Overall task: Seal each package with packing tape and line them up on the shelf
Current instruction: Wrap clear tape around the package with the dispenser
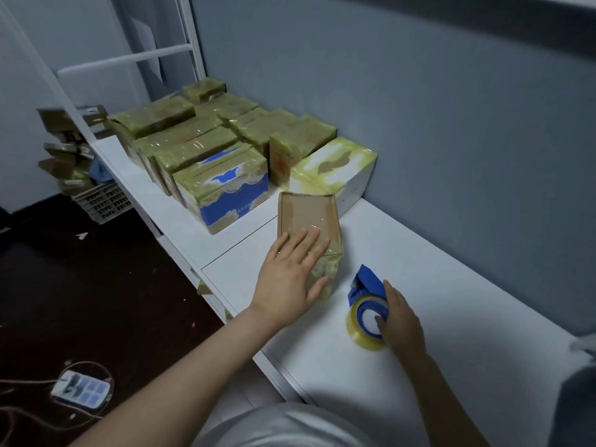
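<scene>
Your left hand [292, 279] lies flat on the near end of the small brown cardboard box [306, 214], fingers straight and spread, pressing down. The box sits on the white shelf surface [419, 285], just in front of the tape-wrapped white carton [338, 169] and near the blue-and-white carton [232, 191] that ends the row of sealed packages [193, 146]. It looks light and stiff, with square corners. The glossy clear tape over its near end will probably be slick under your palm, and the box may slide on the smooth shelf. To turn or shift it, take it by the two long sides, where the cardboard looks barer. Your right hand [401, 321] grips the blue tape dispenser [367, 285], thumb hooked into the core of its clear yellowish tape roll [354, 330]. The dispenser rests on the shelf near the box without touching it. It should feel rigid and light; hold the frame, clear of the sticky end.
</scene>
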